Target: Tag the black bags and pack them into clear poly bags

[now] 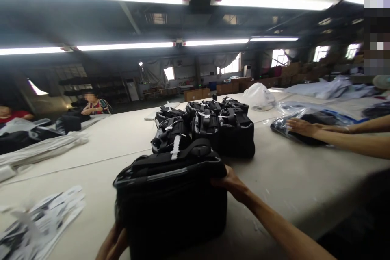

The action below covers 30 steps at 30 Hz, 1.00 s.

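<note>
A large black fabric bag (173, 203) with a top handle and a white tag (176, 148) stands close in front of me. My right hand (230, 183) grips its right side near the upper corner, fingers partly hidden against the fabric. Low at the bag's left side is my left hand (115, 240), pressed against it, with its fingertips out of sight behind the bag. Just beyond, several similar black bags (236, 136) stand upright in a close group on the pale table (100, 174).
Printed paper tags (45, 221) lie at the left. On the right, a co-worker's hands (304, 127) press on a black item in clear plastic (327, 120). A white plastic bundle (258, 95) sits behind the bags. Other people (96, 105) work at the far left.
</note>
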### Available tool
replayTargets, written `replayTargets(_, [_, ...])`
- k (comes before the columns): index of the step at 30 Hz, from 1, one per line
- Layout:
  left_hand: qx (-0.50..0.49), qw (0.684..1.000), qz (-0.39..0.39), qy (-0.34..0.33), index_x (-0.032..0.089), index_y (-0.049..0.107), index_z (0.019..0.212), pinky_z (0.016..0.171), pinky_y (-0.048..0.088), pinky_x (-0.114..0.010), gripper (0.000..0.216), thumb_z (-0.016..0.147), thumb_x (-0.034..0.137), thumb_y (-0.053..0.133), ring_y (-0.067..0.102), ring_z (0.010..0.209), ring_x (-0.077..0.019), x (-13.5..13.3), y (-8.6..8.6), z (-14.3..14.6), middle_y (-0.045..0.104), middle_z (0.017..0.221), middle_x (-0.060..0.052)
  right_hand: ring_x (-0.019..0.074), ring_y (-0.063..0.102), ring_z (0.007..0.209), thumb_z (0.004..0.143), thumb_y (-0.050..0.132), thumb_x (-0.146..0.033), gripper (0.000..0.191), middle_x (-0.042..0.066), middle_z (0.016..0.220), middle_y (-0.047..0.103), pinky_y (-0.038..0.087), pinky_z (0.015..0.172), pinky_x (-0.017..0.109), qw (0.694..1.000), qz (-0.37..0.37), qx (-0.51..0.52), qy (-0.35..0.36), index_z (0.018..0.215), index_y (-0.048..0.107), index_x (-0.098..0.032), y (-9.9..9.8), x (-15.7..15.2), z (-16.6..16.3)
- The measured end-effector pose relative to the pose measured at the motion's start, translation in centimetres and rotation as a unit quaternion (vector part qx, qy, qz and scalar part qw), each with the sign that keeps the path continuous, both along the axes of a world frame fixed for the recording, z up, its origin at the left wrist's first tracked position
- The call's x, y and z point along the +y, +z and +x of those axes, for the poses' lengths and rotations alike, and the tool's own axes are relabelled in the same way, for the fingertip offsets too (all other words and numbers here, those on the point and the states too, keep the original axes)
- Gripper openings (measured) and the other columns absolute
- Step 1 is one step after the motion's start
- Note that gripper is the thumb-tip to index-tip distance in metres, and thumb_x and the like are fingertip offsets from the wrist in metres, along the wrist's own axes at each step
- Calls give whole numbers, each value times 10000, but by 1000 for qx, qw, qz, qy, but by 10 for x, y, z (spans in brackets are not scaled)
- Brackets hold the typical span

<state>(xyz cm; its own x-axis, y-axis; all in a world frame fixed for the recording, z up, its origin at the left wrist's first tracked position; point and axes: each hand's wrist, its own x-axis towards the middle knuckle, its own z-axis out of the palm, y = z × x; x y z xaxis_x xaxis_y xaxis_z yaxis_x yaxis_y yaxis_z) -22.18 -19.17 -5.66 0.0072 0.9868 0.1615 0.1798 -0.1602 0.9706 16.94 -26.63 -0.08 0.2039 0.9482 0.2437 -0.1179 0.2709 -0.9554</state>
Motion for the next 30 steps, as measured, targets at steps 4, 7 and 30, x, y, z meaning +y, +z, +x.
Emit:
replayTargets(4, [-2,995,38,-91,215,475,1423,1165,323,-543,792,788,670,610,402,1390,-376,-14,33,45,531,1452,-101,299,656,888,490,925,-383,582,46,925,738,521,841,437,993,-2,49,-105,995,710,-188,-11,-47,33])
replayTargets(7, [-3,983,46,-180,227,477,1426,1161,336,-518,758,796,618,640,407,1389,-362,-19,51,83,517,1466,-96,343,674,933,497,932,-410,583,75,959,754,511,903,501,987,-17,62,-147,994,728,-185,-15,-73,63])
replayTargets(30, [-74,952,30,-294,223,483,1381,1086,435,-441,631,825,465,658,479,1320,-314,-31,32,128,505,1449,-101,394,652,1055,561,863,-439,489,83,1012,752,484,984,540,971,-75,-48,-224,972,733,-209,-39,-104,115])
